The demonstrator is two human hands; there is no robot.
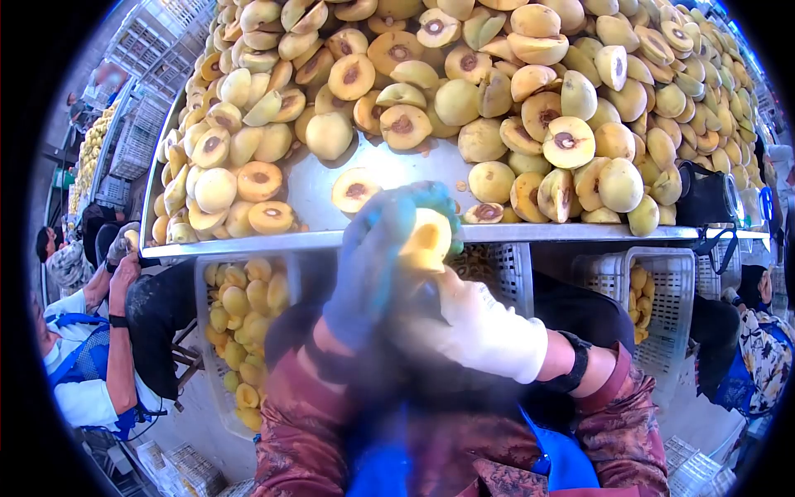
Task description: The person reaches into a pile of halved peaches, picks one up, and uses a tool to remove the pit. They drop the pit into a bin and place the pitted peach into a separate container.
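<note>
My left hand (377,257), in a blue-green glove, is closed around a yellow peach half (432,236) just past the table's near edge. My right hand (489,323), in a white glove, is closed right below that peach half. A dark, blurred patch shows by its fingers, and I cannot make out what it holds. On the metal table (310,195) beyond my hands lies a single cut peach half (354,190), its brown centre facing up. A big heap of halved peaches (530,108) rises behind it.
Under the table's near edge, a crate of peach pieces (240,331) stands to the left and a white crate (667,290) to the right. A dark bag (705,195) sits on the table's right edge. Co-workers sit on both sides; a hand (124,273) is at the left corner.
</note>
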